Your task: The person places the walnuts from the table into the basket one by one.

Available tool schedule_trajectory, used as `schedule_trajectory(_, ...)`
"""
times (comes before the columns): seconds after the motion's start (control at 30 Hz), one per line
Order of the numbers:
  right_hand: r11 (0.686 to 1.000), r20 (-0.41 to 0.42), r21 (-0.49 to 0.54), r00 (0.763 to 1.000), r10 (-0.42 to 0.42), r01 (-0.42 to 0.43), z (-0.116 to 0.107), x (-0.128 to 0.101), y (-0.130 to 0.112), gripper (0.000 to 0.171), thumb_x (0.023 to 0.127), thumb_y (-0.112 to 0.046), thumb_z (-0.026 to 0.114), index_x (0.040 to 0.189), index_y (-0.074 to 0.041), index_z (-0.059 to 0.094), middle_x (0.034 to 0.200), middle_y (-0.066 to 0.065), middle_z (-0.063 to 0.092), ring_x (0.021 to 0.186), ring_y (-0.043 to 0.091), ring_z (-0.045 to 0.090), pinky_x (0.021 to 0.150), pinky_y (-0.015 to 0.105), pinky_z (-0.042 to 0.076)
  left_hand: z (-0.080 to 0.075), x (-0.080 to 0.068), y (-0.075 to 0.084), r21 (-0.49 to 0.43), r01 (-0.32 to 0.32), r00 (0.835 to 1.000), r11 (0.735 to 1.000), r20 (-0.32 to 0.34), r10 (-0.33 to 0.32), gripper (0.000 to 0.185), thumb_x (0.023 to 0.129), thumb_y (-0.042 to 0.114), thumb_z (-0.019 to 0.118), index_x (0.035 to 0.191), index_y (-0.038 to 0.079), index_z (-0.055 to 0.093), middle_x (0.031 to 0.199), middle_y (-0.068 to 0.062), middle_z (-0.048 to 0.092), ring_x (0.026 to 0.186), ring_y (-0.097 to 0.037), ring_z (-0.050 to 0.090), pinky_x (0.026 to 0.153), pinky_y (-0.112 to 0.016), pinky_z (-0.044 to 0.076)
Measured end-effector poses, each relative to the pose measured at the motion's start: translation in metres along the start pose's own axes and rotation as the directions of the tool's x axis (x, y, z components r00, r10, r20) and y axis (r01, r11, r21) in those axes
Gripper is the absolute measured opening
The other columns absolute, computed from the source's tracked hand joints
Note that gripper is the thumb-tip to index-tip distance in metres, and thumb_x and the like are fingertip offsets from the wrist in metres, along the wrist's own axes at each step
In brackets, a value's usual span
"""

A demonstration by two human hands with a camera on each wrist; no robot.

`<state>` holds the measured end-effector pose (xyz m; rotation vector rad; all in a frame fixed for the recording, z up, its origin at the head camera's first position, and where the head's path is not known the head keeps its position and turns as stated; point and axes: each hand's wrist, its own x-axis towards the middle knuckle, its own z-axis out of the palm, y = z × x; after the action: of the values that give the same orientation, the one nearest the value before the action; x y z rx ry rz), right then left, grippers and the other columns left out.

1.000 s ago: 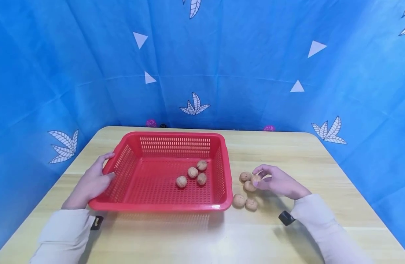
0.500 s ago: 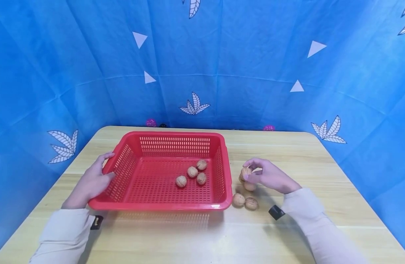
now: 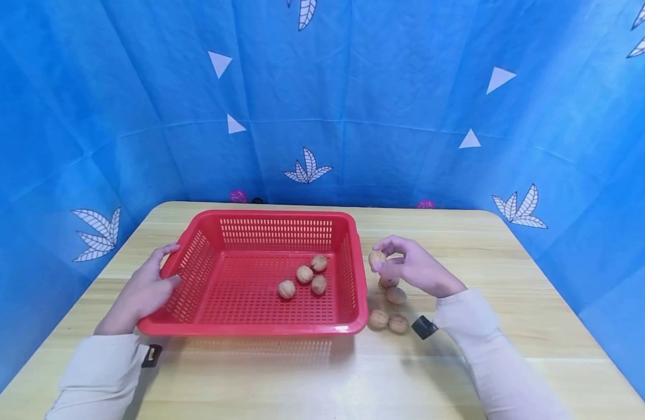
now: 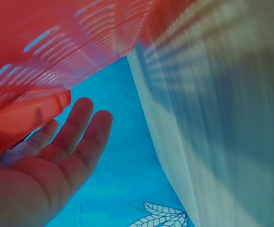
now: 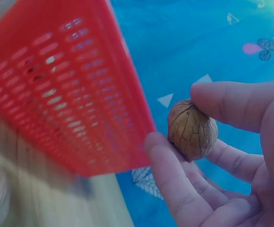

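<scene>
Tan walnut [image 5: 192, 129] — wrinkled, seamed shell

A tan, ridged walnut [image 3: 377, 258] is pinched in the right hand [image 3: 414, 270], lifted off the surface just beside the red basket's [image 3: 354, 274] right rim.

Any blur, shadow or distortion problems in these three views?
Head view: sharp, wide-angle bend in the backdrop, soft shadow under the red basket. Left wrist: basket wall very close and soft, striped shadow on the table. Right wrist: walnut crisp, basket and table smeared.
</scene>
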<state>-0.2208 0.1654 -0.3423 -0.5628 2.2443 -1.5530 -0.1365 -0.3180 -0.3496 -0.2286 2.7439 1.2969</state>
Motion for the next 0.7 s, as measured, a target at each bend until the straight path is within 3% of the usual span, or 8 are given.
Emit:
schedule_trajectory(0.17,0.999,-0.017,-0.047,0.999,-0.028,0.027,0.004,0.006,-0.01,0.037,0.089,-0.017,0.068,0.122,-0.006,0.057,0.114,0.016,0.051,0.095,0.03,0.066,0.092,0.048,0.046,0.001,-0.001,-0.001,0.0,0.011,1.0,1.0,0.002,-0.012,0.08,0.094,0.01,0.055,0.156,0.009,0.003,0.133,-0.033,0.038,0.101,-0.041,0.058,0.068,-0.043,0.059)
schedule_trajectory(0.37,0.998,-0.021,-0.025,0.998,-0.055,0.054,0.009,0.013,-0.017,0.034,0.09,-0.016,0.068,0.121,-0.006,0.058,0.113,0.016,0.052,0.101,0.036,0.064,0.094,0.049,0.047,0.0,-0.001,0.0,-0.005,-0.005,1.0,1.0,0.001,0.005,0.079,0.094,0.009,0.054,0.156,0.008,0.004,0.131,-0.033,0.04,0.097,-0.037,0.06,0.067,-0.042,0.059)
schedule_trajectory(0.53,0.996,-0.019,0.011,0.996,-0.084,0.084,0.012,0.018,-0.023,0.034,0.089,-0.015,0.068,0.12,-0.004,0.058,0.113,0.017,0.054,0.097,0.031,0.066,0.09,0.047,0.051,0.0,-0.001,0.001,-0.005,-0.007,1.0,1.0,0.002,0.007,0.079,0.094,0.009,0.054,0.156,0.008,0.003,0.131,-0.033,0.04,0.097,-0.038,0.06,0.067,-0.042,0.059)
schedule_trajectory(0.7,0.997,-0.022,0.024,0.997,-0.078,0.078,0.014,0.023,-0.024,0.037,0.089,-0.017,0.07,0.121,-0.004,0.058,0.115,0.016,0.057,0.098,0.029,0.067,0.097,0.051,0.045,0.0,-0.001,0.001,-0.009,0.005,1.0,1.0,0.005,-0.005,0.081,0.095,0.01,0.055,0.156,0.009,0.002,0.133,-0.033,0.038,0.1,-0.041,0.059,0.067,-0.043,0.059)
